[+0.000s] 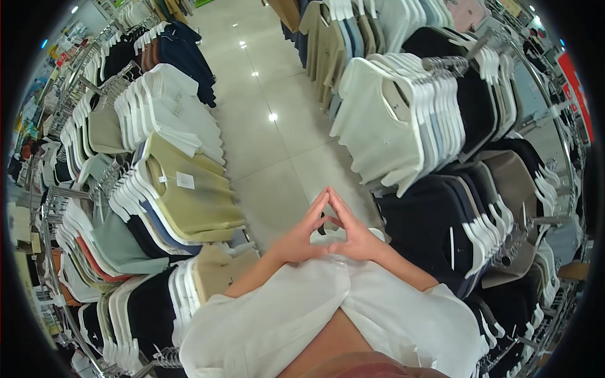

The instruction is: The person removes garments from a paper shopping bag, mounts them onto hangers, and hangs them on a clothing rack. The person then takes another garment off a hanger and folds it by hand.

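Observation:
In front of my white shirt (265, 302), my left hand (302, 236) and my right hand (351, 234) meet at the fingertips. Fingers stretched out straight, they form a pointed triangle with a gap in the middle. The thumbs come together at its base. Neither hand holds anything. Nearest to my left hand is the rack on the left, where a yellow-green shirt (195, 201) with a white tag (185, 181) hangs at the front. Dark shirts (419, 217) on white hangers are closest to my right hand.
A tiled aisle (258, 145) runs forward between two rows of clothes racks. White shirts (173, 104) hang farther along on the left. Pale shirts (381, 123) jut toward the aisle on the right, below a metal rail (535, 69). A red sign (575, 94) shows at the right edge.

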### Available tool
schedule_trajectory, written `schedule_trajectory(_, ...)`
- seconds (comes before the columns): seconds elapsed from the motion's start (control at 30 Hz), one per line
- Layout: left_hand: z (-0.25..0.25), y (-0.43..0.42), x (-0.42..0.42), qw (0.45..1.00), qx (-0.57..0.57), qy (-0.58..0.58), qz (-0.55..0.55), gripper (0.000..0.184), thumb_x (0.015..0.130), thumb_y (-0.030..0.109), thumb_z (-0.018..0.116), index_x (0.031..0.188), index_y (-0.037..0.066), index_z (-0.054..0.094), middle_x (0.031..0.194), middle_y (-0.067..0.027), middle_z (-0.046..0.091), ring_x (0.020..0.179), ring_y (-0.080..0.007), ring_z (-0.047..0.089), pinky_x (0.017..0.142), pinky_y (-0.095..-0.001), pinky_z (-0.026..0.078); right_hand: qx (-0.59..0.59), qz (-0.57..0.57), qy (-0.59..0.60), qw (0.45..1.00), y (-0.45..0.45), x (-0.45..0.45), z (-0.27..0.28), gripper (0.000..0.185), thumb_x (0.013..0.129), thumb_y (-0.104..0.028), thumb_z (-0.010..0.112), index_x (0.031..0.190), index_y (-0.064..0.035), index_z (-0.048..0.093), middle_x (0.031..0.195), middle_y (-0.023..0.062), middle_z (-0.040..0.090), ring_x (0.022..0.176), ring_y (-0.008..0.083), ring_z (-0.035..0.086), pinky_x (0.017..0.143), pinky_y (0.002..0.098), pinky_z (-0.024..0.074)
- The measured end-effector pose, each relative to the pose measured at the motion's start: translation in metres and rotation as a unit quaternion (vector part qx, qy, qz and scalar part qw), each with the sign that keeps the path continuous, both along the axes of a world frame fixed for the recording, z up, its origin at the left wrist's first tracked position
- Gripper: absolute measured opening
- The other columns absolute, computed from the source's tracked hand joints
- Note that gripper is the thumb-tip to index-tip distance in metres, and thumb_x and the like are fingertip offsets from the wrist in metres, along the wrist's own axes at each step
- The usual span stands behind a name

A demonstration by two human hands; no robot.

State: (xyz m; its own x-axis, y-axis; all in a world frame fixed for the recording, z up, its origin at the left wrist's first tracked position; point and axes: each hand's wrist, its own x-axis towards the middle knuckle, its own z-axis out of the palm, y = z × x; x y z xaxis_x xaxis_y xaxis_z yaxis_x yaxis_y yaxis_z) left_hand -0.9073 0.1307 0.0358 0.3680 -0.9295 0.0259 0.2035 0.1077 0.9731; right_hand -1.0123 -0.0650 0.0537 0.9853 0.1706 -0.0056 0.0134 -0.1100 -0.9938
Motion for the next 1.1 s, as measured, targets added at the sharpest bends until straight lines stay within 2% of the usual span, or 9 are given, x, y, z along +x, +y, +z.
schedule_trajectory(0.23, -0.022, 0.017, 0.063, 0.993, -0.004, 0.037, 0.109, 0.127, 0.082, 0.041, 0.087, 0.170, 0.012, 0.000, 0.177, -0.0106, -0.009, 0.163, -0.0299, -0.001, 0.127, -0.0542, 0.024, -0.003, 0.118, 0.033, 0.992, -0.001, 0.109, -0.013, 0.120, 0.089, -0.034, 0.083, 0.168, -0.0044, -0.003, 0.175, 0.0216, -0.005, 0.162, 0.0378, 0.005, 0.123, 0.0489, 0.0346)
schedule_trajectory(0.3, -0.026, 0.017, 0.091, 0.991, 0.002, 0.043, 0.126, 0.127, 0.083, 0.043, 0.087, 0.170, 0.012, -0.001, 0.177, -0.0105, -0.008, 0.163, -0.0298, -0.001, 0.127, -0.0541, 0.024, -0.025, 0.150, 0.035, 0.988, -0.004, 0.148, -0.025, 0.123, 0.088, -0.037, 0.084, 0.167, -0.0045, -0.004, 0.175, 0.0190, -0.007, 0.162, 0.0355, 0.004, 0.124, 0.0492, 0.0350)
schedule_trajectory(0.4, -0.029, 0.010, 0.145, 0.989, 0.019, 0.042, 0.139, 0.129, 0.083, 0.036, 0.086, 0.169, 0.011, -0.007, 0.176, -0.0119, -0.011, 0.163, -0.0308, -0.006, 0.128, -0.0567, 0.016, -0.032, 0.171, 0.039, 0.984, -0.014, 0.210, -0.028, 0.121, 0.088, -0.032, 0.084, 0.167, -0.0037, -0.003, 0.175, 0.0214, -0.005, 0.162, 0.0370, 0.007, 0.123, 0.0461, 0.0353)
schedule_trajectory(0.5, -0.021, -0.006, 0.203, 0.985, 0.046, 0.005, 0.164, 0.126, 0.085, 0.042, 0.085, 0.170, 0.015, -0.004, 0.177, -0.0087, -0.008, 0.164, -0.0291, 0.000, 0.126, -0.0546, 0.025, 0.014, 0.184, 0.039, 0.982, -0.031, 0.278, -0.027, 0.118, 0.089, -0.029, 0.083, 0.167, -0.0031, -0.001, 0.175, 0.0228, -0.003, 0.161, 0.0380, 0.010, 0.123, 0.0450, 0.0353)
schedule_trajectory(0.6, 0.003, -0.022, 0.264, 0.982, 0.064, -0.008, 0.178, 0.123, 0.087, 0.033, 0.083, 0.169, 0.012, -0.006, 0.177, -0.0119, -0.008, 0.163, -0.0317, -0.002, 0.127, -0.0570, 0.019, 0.039, 0.200, 0.019, 0.979, -0.049, 0.343, -0.015, 0.118, 0.088, -0.028, 0.084, 0.167, -0.0027, 0.000, 0.175, 0.0216, 0.000, 0.161, 0.0373, 0.013, 0.123, 0.0457, 0.0359)
schedule_trajectory(0.73, 0.026, -0.042, 0.345, 0.978, 0.087, -0.057, 0.178, 0.116, 0.090, 0.030, 0.080, 0.170, 0.012, -0.003, 0.177, -0.0116, -0.004, 0.163, -0.0325, 0.002, 0.127, -0.0565, 0.021, 0.006, 0.198, -0.020, 0.980, -0.075, 0.426, -0.007, 0.114, 0.090, -0.029, 0.083, 0.167, -0.0011, 0.003, 0.175, 0.0201, 0.004, 0.160, 0.0358, 0.016, 0.121, 0.0458, 0.0374)
schedule_trajectory(0.9, 0.005, -0.051, 0.413, 0.977, 0.092, 0.018, 0.192, 0.106, 0.093, 0.022, 0.076, 0.171, 0.017, 0.004, 0.177, -0.0085, 0.004, 0.162, -0.0297, 0.016, 0.125, -0.0527, 0.029, -0.022, 0.205, 0.060, 0.977, -0.093, 0.503, -0.005, 0.103, 0.094, -0.034, 0.078, 0.166, 0.0020, 0.013, 0.173, 0.0229, 0.012, 0.160, 0.0368, 0.020, 0.123, 0.0438, 0.0347)
schedule_trajectory(1.03, -0.012, -0.055, 0.473, 0.975, 0.068, 0.093, 0.189, 0.098, 0.098, 0.016, 0.071, 0.170, 0.015, 0.005, 0.175, -0.0083, 0.011, 0.160, -0.0300, 0.019, 0.125, -0.0506, 0.030, -0.075, 0.209, 0.075, 0.972, -0.092, 0.563, -0.023, 0.098, 0.096, -0.036, 0.075, 0.165, 0.0026, 0.016, 0.172, 0.0243, 0.019, 0.159, 0.0369, 0.021, 0.123, 0.0425, 0.0348)
schedule_trajectory(1.1, -0.023, -0.056, 0.515, 0.978, 0.058, 0.100, 0.176, 0.095, 0.099, 0.014, 0.070, 0.170, 0.014, 0.008, 0.175, -0.0085, 0.014, 0.160, -0.0302, 0.022, 0.124, -0.0497, 0.032, -0.090, 0.191, 0.079, 0.974, -0.093, 0.601, -0.030, 0.097, 0.097, -0.036, 0.074, 0.165, 0.0028, 0.017, 0.171, 0.0242, 0.021, 0.156, 0.0368, 0.028, 0.121, 0.0425, 0.0373)
